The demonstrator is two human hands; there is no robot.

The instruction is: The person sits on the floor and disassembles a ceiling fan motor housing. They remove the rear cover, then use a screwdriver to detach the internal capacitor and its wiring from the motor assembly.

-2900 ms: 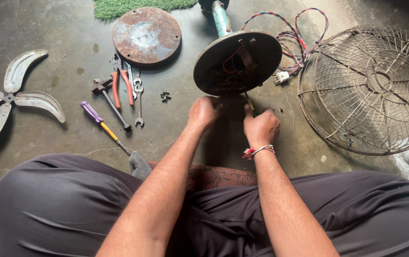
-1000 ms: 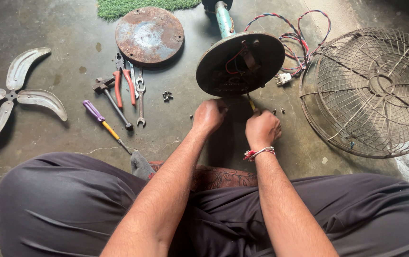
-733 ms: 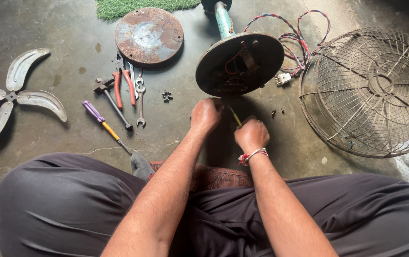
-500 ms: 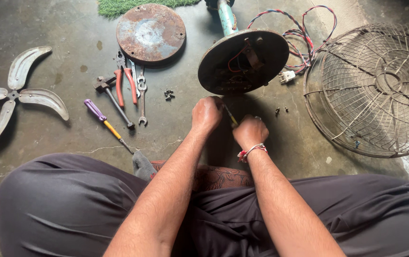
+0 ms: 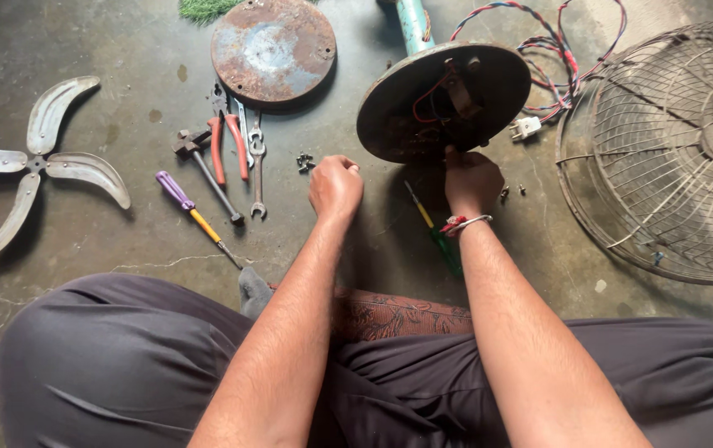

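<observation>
A round dark fan base on a teal pole is tipped up, showing its underside with red wiring. My right hand grips the lower rim of that base, fingers curled under the edge. My left hand is a closed fist hovering over the floor to the left of the base, close to a few small screws; nothing shows in it. A screwdriver with a green handle and a yellow shaft lies on the floor between my two hands.
A rusty round plate lies at the back. Red pliers, a wrench, a hammer and a purple-handled screwdriver lie at the left. Fan blades are far left, a wire guard right, twisted wires and a white plug behind.
My right hand has let go of the green screwdriver, which now lies on the floor, and has moved up to the base's rim. My left hand has drifted left, away from the base.
</observation>
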